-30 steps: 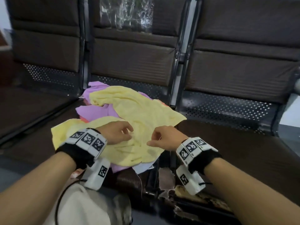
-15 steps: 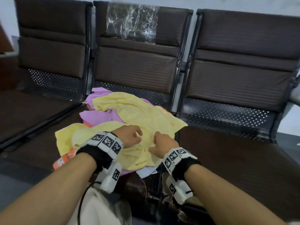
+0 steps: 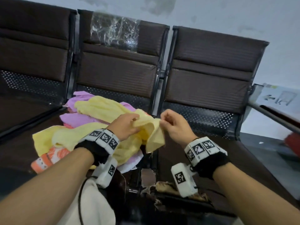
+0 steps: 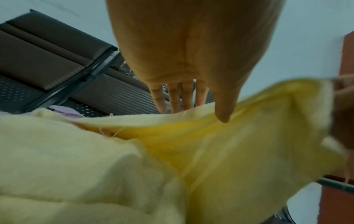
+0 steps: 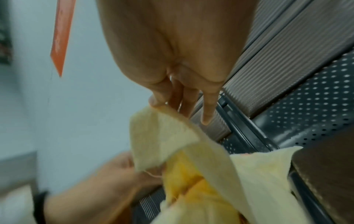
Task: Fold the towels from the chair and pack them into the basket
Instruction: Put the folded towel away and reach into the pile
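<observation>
Both hands, left hand (image 3: 125,125) and right hand (image 3: 174,123), pinch the yellow towel (image 3: 154,132) above purple towels (image 3: 76,117) on the chair (image 3: 120,75)

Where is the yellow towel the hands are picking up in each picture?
Head: the yellow towel is in the middle, lifted between the left hand and right hand.
Left wrist: it fills the lower half, under the thumb.
Right wrist: it hangs in the lower middle, pinched by the fingers.
Shared landmark: the brown chair back.

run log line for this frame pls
left hand: holds soft yellow fabric towel | right hand: pinches towel edge | towel partly lifted off brown chair
</observation>
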`<action>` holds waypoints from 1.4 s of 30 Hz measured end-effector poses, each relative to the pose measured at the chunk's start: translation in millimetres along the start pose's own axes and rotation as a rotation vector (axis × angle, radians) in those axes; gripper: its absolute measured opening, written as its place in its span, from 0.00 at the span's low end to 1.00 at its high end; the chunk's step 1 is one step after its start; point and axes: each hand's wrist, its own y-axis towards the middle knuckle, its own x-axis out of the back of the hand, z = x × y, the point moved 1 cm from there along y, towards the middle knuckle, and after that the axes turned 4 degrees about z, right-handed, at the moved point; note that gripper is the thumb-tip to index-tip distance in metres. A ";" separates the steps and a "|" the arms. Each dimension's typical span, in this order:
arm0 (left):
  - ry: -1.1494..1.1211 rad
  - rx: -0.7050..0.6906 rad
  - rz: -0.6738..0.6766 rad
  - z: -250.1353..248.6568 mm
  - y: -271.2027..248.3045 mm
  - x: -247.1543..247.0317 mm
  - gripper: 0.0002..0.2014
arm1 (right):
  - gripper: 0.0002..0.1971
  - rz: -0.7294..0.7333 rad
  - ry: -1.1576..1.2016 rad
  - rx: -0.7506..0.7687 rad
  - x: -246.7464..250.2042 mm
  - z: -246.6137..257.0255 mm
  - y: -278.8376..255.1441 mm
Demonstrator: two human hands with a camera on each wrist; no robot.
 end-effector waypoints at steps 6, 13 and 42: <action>0.092 -0.082 0.028 -26.5 22.5 -19.1 0.12 | 0.12 -0.284 0.346 0.030 75.3 -16.8 -15.4; -0.026 -0.236 -0.071 -56.7 47.8 -33.4 0.07 | 0.10 -0.233 0.158 -0.291 88.6 -75.7 -16.2; -0.043 -0.127 -0.052 -87.5 54.0 -40.4 0.12 | 0.11 -0.586 0.603 -0.187 140.9 -54.0 -36.6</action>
